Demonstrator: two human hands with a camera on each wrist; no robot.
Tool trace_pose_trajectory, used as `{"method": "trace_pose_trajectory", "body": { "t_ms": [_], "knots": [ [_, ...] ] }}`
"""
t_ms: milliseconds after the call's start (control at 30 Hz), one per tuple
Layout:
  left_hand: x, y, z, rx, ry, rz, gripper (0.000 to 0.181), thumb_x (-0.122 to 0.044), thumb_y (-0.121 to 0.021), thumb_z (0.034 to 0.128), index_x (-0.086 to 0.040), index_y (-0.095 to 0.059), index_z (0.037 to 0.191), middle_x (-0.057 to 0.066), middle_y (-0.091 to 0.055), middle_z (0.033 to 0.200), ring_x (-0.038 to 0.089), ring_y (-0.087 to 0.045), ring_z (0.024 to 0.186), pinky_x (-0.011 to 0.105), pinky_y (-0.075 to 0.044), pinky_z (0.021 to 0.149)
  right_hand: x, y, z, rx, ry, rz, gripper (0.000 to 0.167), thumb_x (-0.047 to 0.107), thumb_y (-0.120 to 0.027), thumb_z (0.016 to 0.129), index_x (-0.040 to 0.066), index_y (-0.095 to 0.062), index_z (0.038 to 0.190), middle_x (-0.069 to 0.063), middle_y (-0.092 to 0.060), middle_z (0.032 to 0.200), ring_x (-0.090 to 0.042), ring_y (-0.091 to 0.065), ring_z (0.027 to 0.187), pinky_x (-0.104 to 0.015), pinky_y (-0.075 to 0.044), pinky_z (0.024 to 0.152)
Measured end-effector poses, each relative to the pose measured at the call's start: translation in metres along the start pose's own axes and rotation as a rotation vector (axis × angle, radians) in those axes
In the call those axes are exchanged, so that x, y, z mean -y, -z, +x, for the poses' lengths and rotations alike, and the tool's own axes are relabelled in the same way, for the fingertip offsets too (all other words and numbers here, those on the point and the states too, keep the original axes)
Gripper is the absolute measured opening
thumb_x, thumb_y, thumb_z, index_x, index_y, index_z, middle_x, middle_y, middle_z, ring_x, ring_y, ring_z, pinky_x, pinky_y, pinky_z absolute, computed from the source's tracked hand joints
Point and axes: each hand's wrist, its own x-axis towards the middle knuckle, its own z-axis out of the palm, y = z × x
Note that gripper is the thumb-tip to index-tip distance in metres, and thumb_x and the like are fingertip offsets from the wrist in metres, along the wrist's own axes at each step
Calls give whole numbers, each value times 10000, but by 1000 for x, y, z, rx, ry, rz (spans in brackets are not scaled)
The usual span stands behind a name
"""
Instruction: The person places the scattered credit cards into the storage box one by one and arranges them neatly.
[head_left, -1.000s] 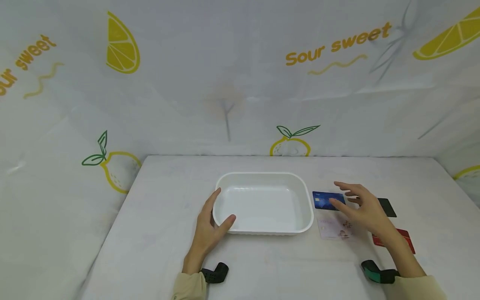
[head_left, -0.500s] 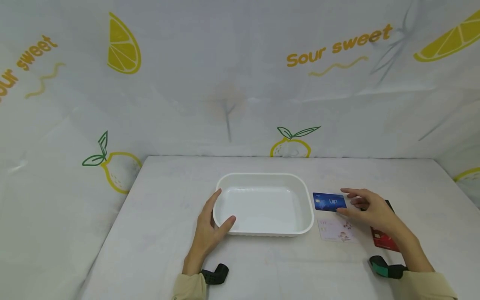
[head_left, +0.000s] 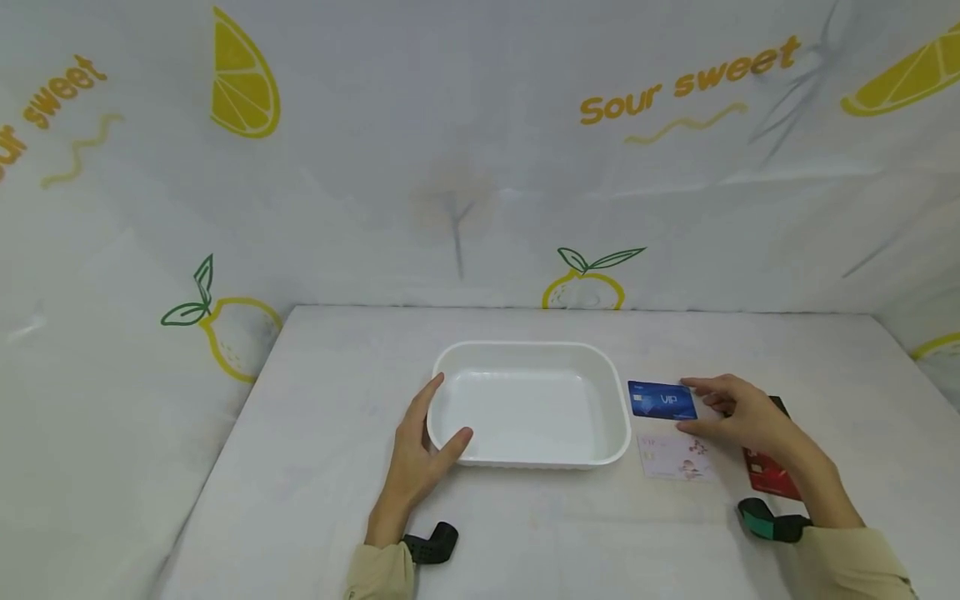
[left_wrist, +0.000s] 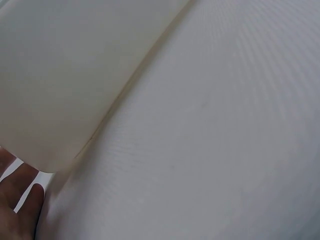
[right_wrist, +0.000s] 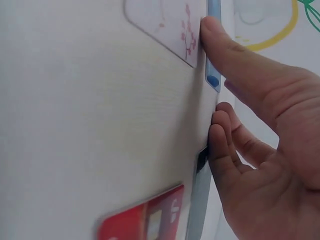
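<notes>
Drawn back since the first earlier frame: right hand [head_left: 742, 421], now with thumb and forefinger at the right end of the blue card [head_left: 660, 401] rather than out over its face. Found at far left: left hand [head_left: 411, 458], thumb over the near-left rim of the white tray [head_left: 517, 417], fingers lapped around outside, gripping that corner; could tip or skid the tray on the tabletop [head_left: 570, 542] if pressed down hard or pulled. Found just right of the tray: blue card, apparently flat on the tabletop; could slip from the fingertips, being thin and offering little edge; if swung left too low, could strike the tray rim. Found just below, on the near side: pale card [head_left: 675, 457], close to the right thumb; could be dragged along by a low thumb. Found farther right: right hand, fingers bent; cannot tell whether pinching the blue card or merely touching. Found last: black card [head_left: 780, 406], mostly hidden by the right hand, and red card [head_left: 771, 473], partly covered; could be nudged askew, chiefly the black, by tucked fingers close to its edge.
</notes>
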Motion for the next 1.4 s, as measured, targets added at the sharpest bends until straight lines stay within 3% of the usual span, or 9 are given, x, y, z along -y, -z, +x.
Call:
{"method": "trace_pose_trajectory", "body": {
  "t_ms": [233, 467, 633, 800, 900, 967, 1100, 1267, 1400],
  "knots": [
    [0, 1, 1, -6, -16, 7, 813, -272, -769, 849, -109, -411, 1560, 122, -452, 1591, 320, -433, 1482, 422, -369, 1225, 2, 3, 5, 26, -4, -35, 721, 341, -860, 819, -20, -601, 1387, -307, -586, 1257, -454, -605, 1076, -637, -541, 907],
    [1, 0, 1, -4, -37, -13, 808, -252, -766, 854, -105, -406, 1562, 149, -455, 1582, 330, -466, 1452, 353, -396, 1202, 6, 8, 13, 36, -43, -83, 692, 287, -886, 786, -43, -628, 1338, -362, -607, 1199, -424, -612, 984, -602, -580, 865],
    [0, 0, 1, -3, -42, -6, 802, -258, -764, 857, -106, -409, 1560, 142, -455, 1584, 328, -459, 1461, 397, -394, 1207, 7, 9, 14, 46, -68, -82, 651, 285, -889, 784, -22, -646, 1304, -375, -591, 1202, -455, -602, 986, -621, -580, 861],
    [0, 0, 1, -3, -43, -6, 797, -258, -762, 856, -106, -415, 1557, 146, -466, 1575, 329, -470, 1451, 430, -402, 1201, 3, 6, 15, 46, -34, -64, 647, 261, -887, 786, -37, -599, 1283, -340, -577, 1175, -454, -600, 995, -623, -572, 880],
    [1, 0, 2, -6, -42, -2, 794, -261, -762, 856, -110, -419, 1555, 140, -469, 1573, 324, -472, 1451, 418, -404, 1200, 2, 4, 14, 26, -2, -44, 632, 238, -886, 789, -34, -558, 1257, -282, -593, 1126, -406, -607, 982, -543, -594, 853],
    [1, 0, 2, -7, -40, 2, 794, -263, -763, 856, -115, -419, 1556, 129, -467, 1577, 317, -464, 1458, 405, -393, 1208, 2, 3, 13, 10, 4, -34, 623, 221, -884, 792, -22, -540, 1251, -225, -605, 1071, -347, -601, 952, -414, -596, 810],
    [3, 0, 2, -6, -39, 7, 791, -262, -762, 861, -117, -415, 1557, 116, -461, 1581, 313, -451, 1466, 366, -370, 1221, 4, 2, 11, -6, 22, -22, 615, 181, -878, 793, -24, -530, 1255, -133, -611, 957, -221, -550, 864, -210, -482, 683],
    [5, 0, 2, -9, -39, 18, 782, -260, -759, 862, -118, -420, 1552, 124, -469, 1574, 323, -459, 1456, 371, -382, 1213, 6, 2, 9, 2, 46, -18, 614, 174, -865, 806, -8, -532, 1289, -84, -598, 918, -128, -499, 796, -199, -431, 644],
    [5, 0, 3, -7, -38, 14, 778, -266, -756, 862, -120, -425, 1550, 130, -476, 1567, 327, -475, 1442, 449, -404, 1198, 6, 3, 8, 26, 52, -32, 628, 224, -857, 822, 24, -568, 1342, -92, -630, 976, -116, -499, 813, -194, -440, 655]
  ]
}}
